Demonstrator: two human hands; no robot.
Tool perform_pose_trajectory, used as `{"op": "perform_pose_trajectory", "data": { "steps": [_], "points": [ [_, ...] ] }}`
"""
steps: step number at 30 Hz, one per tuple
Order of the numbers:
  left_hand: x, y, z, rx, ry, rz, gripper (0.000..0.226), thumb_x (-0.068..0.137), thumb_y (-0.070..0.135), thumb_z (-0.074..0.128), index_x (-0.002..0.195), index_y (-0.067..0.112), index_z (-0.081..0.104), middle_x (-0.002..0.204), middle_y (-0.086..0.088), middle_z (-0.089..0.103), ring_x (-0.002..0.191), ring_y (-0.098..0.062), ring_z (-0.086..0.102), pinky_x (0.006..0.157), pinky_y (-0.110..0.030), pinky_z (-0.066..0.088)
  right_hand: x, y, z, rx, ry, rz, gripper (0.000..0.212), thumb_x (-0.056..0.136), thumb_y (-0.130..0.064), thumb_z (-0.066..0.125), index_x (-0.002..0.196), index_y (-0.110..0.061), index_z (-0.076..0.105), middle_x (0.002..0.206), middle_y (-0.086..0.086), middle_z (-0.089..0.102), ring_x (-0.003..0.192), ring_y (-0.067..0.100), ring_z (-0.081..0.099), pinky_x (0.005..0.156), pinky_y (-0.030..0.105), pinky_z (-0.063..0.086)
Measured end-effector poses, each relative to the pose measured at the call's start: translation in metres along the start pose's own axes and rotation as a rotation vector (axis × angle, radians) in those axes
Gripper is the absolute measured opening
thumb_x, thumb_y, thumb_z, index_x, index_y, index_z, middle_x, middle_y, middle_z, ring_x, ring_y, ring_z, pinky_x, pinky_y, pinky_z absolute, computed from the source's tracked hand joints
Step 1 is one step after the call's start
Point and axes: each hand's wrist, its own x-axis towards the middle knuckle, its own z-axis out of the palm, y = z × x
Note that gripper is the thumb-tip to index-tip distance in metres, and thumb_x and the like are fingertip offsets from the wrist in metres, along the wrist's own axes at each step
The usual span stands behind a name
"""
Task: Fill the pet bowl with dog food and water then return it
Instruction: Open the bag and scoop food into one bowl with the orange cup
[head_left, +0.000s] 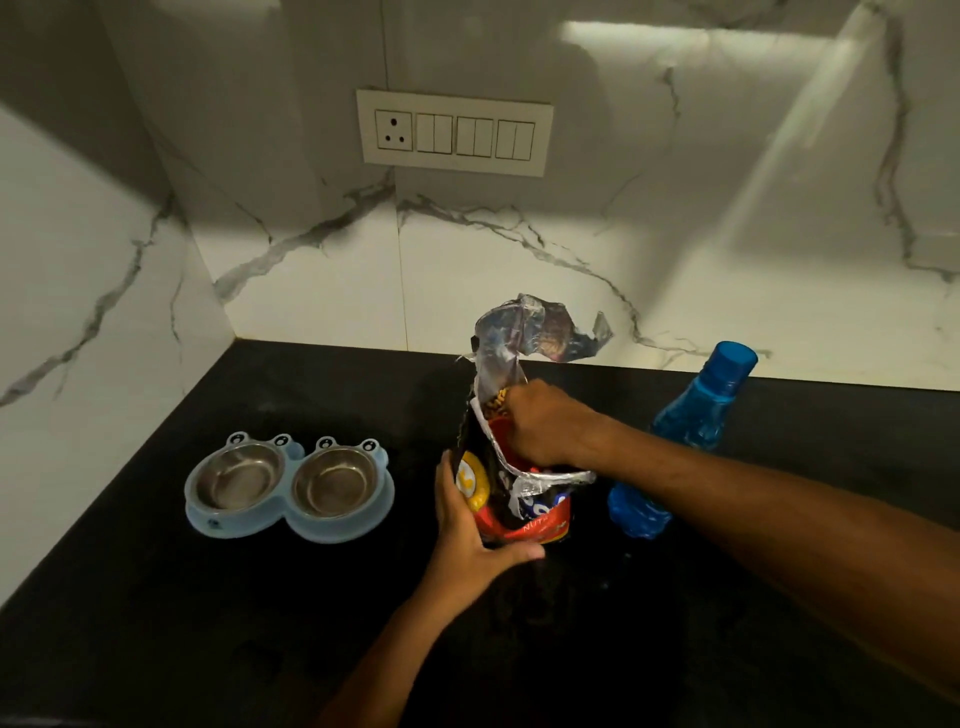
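Pet bowl (289, 487) left of left hand (467, 525) grip (bag (511, 488) held)

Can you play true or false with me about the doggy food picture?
1. Both metal cups in the pet bowl are empty. True.
2. The blue bottle has no cap. False: its blue cap is on.
3. The right hand reaches into the food bag. True.
4. The left hand holds the bottle. False: it steadies the bag.
5. The bowl sits right of the bag. False: it sits left.
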Motion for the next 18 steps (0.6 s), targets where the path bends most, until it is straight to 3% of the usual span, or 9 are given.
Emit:
{"op": "perform_pose_trajectory", "data": {
  "steps": [3, 6, 9, 11, 13, 18],
  "points": [
    [0.001, -0.001, 0.002, -0.059, 0.06, -0.009, 0.145, 0.048, 0.064, 0.089, 0.155, 0.03, -0.002, 0.161, 0.004, 0.011, 0.147, -0.01, 0.025, 0.118, -0.036, 0.031, -0.001, 0.01, 0.002, 0.176, -0.009, 0.11, 0.017, 0.096, -0.014, 0.056, 0.098, 0.001, 0.066, 0.083, 0.011, 0.067, 0.07, 0.021, 0.066, 0.059, 0.028, 0.051],
    [0.003, -0.005, -0.002, -0.097, 0.084, 0.014, 0.139, 0.05, 0.061, 0.089, 0.155, 0.028, 0.003, 0.16, 0.005, 0.019, 0.144, -0.006, 0.03, 0.117, -0.035, 0.035, -0.006, 0.019, -0.009, 0.246, 0.103, 0.149, 0.023, 0.095, -0.005, 0.051, 0.074, -0.002, 0.06, 0.059, 0.006, 0.059, 0.045, 0.014, 0.058, 0.044, 0.023, 0.043],
    [0.003, -0.005, -0.005, -0.116, 0.073, 0.022, 0.136, 0.053, 0.061, 0.087, 0.155, 0.028, 0.005, 0.158, 0.006, 0.024, 0.143, -0.006, 0.034, 0.115, -0.031, 0.037, -0.012, 0.022, -0.023, 0.271, 0.216, 0.099, 0.029, 0.094, 0.001, 0.051, 0.066, -0.007, 0.056, 0.056, 0.006, 0.059, 0.037, 0.009, 0.056, 0.037, 0.015, 0.038],
    [0.003, -0.006, -0.005, -0.119, 0.069, 0.035, 0.131, 0.057, 0.056, 0.087, 0.155, 0.028, 0.006, 0.157, 0.007, 0.026, 0.142, -0.006, 0.034, 0.113, -0.025, 0.037, -0.012, 0.02, -0.028, 0.151, 0.289, 0.064, 0.019, 0.093, -0.003, 0.055, 0.075, -0.005, 0.061, 0.071, 0.012, 0.066, 0.052, 0.018, 0.062, 0.045, 0.02, 0.041],
    [0.002, -0.007, -0.006, -0.117, 0.067, 0.038, 0.127, 0.06, 0.051, 0.087, 0.155, 0.028, 0.007, 0.156, 0.007, 0.027, 0.141, -0.004, 0.035, 0.11, -0.021, 0.037, -0.011, 0.017, -0.026, -0.082, 0.318, 0.039, 0.012, 0.094, -0.009, 0.055, 0.095, -0.003, 0.065, 0.095, 0.019, 0.068, 0.077, 0.03, 0.066, 0.06, 0.03, 0.041],
    [0.002, -0.003, -0.005, -0.118, 0.063, 0.039, 0.126, 0.061, 0.051, 0.086, 0.155, 0.029, 0.006, 0.156, 0.008, 0.027, 0.14, -0.002, 0.035, 0.114, -0.032, 0.037, -0.015, 0.005, -0.013, -0.407, 0.204, -0.12, 0.037, 0.101, -0.008, 0.046, 0.137, -0.004, 0.047, 0.122, 0.02, 0.061, 0.105, 0.036, 0.064, 0.084, 0.041, 0.049]
  ]
}}
